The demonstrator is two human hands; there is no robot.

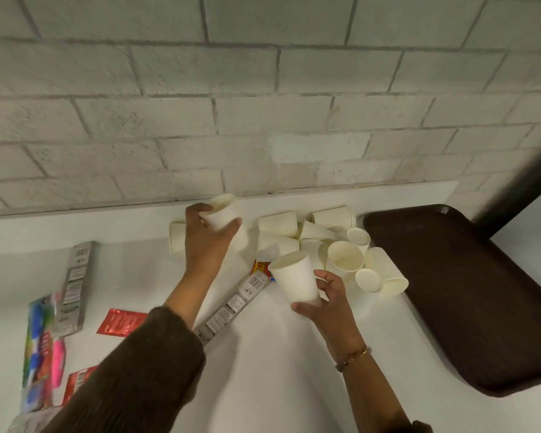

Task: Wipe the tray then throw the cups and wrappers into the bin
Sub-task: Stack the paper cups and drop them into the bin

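A heap of several white paper cups (345, 254) lies on the white counter against the brick wall. My left hand (205, 237) grips one white cup (221, 214) at the heap's left end. Nearer to me, my right hand (328, 300) holds another white cup (297, 281) upright, just left of the heap. The dark brown tray (469, 301) sits bare at the right. A silver wrapper (231, 304) lies between my arms. More wrappers lie left: a silver one (75, 284), a red one (121, 321) and a colourful one (43, 351).
The white counter (278, 370) runs up to a white brick wall (231, 120). A dark vertical edge (525, 182) stands behind the tray at the far right. No bin is in view.
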